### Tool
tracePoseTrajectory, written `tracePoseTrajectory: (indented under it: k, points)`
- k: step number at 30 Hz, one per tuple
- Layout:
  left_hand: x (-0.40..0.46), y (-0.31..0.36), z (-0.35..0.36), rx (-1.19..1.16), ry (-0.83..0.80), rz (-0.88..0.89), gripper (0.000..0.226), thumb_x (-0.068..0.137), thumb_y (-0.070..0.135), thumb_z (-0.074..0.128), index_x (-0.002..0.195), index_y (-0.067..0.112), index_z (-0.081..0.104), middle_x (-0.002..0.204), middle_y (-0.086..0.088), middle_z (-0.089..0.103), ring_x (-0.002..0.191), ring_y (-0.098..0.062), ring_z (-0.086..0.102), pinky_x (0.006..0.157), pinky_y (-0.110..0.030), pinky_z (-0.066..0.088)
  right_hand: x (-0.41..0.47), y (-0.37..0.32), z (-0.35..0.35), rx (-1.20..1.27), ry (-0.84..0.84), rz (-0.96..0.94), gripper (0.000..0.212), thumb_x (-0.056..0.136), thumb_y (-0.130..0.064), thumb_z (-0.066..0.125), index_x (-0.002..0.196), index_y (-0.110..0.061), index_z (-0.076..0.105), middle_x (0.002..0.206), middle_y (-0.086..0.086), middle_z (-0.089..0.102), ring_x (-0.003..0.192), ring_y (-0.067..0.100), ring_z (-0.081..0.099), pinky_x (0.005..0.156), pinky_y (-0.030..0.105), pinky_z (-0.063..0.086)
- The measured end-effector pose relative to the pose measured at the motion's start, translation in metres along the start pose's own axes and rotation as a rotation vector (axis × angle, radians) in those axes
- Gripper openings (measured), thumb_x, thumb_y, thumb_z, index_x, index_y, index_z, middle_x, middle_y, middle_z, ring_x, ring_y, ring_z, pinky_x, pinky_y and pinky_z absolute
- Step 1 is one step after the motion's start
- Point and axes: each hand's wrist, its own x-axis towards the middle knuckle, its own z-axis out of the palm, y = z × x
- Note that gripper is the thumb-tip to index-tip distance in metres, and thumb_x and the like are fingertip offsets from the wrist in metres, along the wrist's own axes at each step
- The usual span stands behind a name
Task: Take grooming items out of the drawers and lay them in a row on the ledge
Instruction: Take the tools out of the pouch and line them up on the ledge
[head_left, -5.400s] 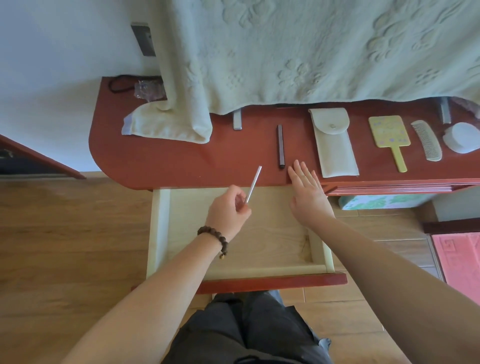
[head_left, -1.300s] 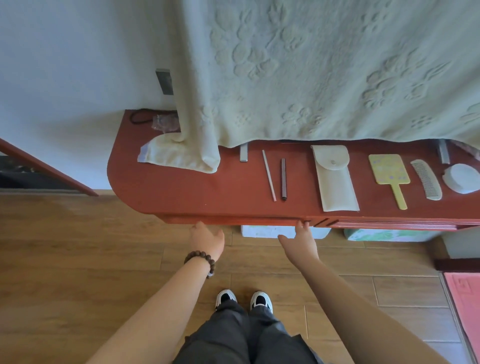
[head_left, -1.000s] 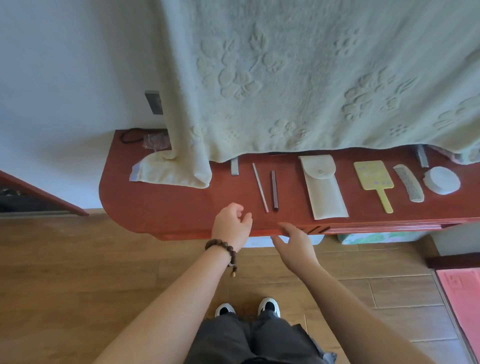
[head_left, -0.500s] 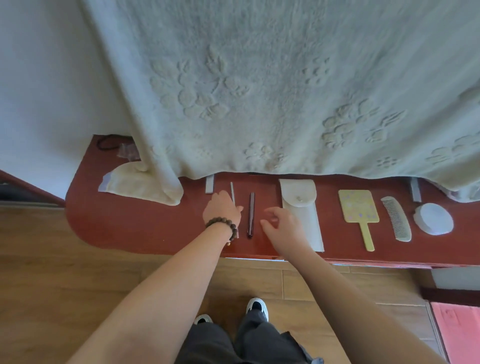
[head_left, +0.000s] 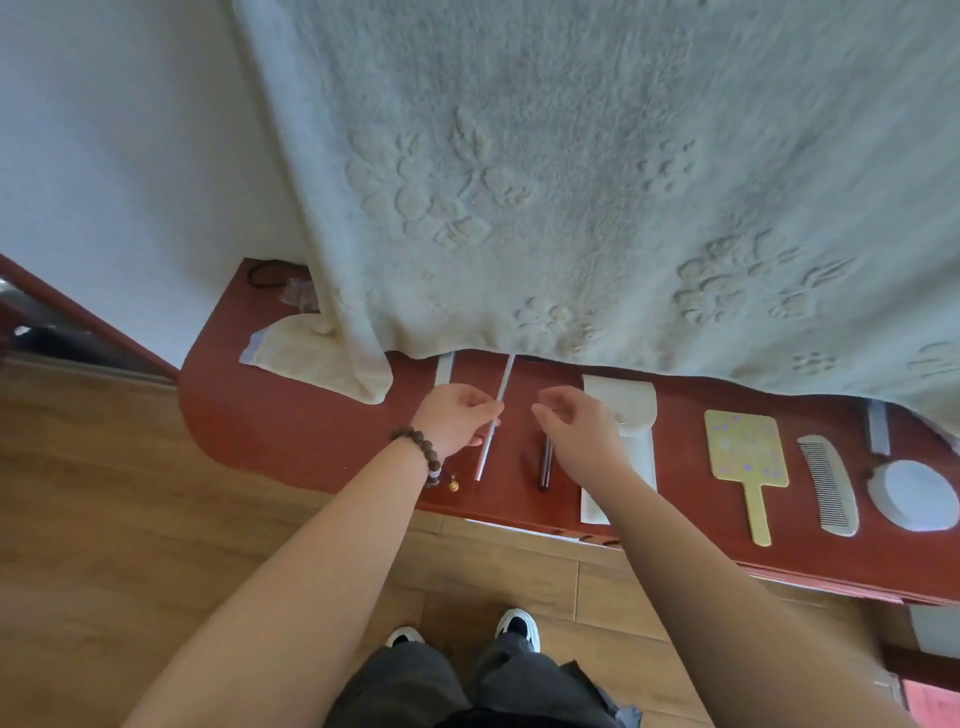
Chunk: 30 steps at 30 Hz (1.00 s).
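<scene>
Head view: left hand (head_left: 457, 423) pinches silver stick (head_left: 493, 421) to straighten the ledge (head_left: 291, 441) row; right hand (head_left: 576, 431) hovers, loosely curled, empty.

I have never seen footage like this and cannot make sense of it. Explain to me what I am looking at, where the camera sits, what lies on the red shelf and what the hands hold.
There is no machine here: a person wears a camera on the head, looking down at their own two arms. The left hand, with a bead bracelet, pinches a thin silver stick. The right hand hovers with loosely curled fingers and holds nothing. On the red ledge lie, in a row, a dark stick, a white pouch, a yellow hand mirror, a pale comb and a round white case. A cream embossed cloth hangs over the back of the ledge.
</scene>
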Motion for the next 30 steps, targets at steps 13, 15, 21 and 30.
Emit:
tracePoseTrajectory:
  k: [13, 15, 21, 30]
  points:
    - [-0.052, 0.011, -0.038, -0.299, -0.34, 0.062, 0.009, 0.09, 0.007, 0.061, 0.092, 0.009, 0.07, 0.078, -0.007, 0.07, 0.072, -0.017, 0.068, 0.068, -0.032, 0.058, -0.015, -0.06, 0.004, 0.635, -0.21, 0.013, 0.026, 0.088, 0.002, 0.06, 0.113, 0.005, 0.06, 0.092, 0.019, 0.069, 0.077, 0.024, 0.07, 0.069, 0.03, 0.06]
    - [-0.055, 0.01, -0.041, -0.258, -0.33, 0.075, 0.007, 0.089, 0.006, 0.063, 0.09, 0.009, 0.07, 0.078, -0.008, 0.07, 0.072, -0.018, 0.069, 0.069, -0.032, 0.059, -0.017, -0.061, 0.005, 0.613, -0.213, 0.0, 0.023, 0.087, 0.003, 0.061, 0.11, 0.004, 0.062, 0.089, 0.018, 0.068, 0.075, 0.023, 0.07, 0.067, 0.03, 0.06]
    - [-0.061, 0.009, -0.041, -0.152, -0.306, 0.095, 0.012, 0.086, 0.007, 0.067, 0.095, 0.0, 0.067, 0.079, -0.01, 0.071, 0.072, -0.018, 0.07, 0.066, -0.031, 0.06, -0.022, -0.058, 0.009, 0.542, -0.191, -0.006, 0.017, 0.085, 0.003, 0.063, 0.102, 0.003, 0.067, 0.085, 0.018, 0.068, 0.075, 0.024, 0.072, 0.071, 0.031, 0.06]
    - [-0.061, 0.001, -0.051, 0.163, -0.349, 0.123, 0.01, 0.085, 0.01, 0.069, 0.093, 0.004, 0.068, 0.083, -0.01, 0.074, 0.078, -0.022, 0.073, 0.073, -0.036, 0.061, -0.014, -0.055, 0.001, 0.76, 0.064, 0.045, 0.011, 0.087, 0.005, 0.06, 0.09, -0.004, 0.065, 0.079, 0.012, 0.065, 0.062, 0.014, 0.07, 0.064, 0.022, 0.058]
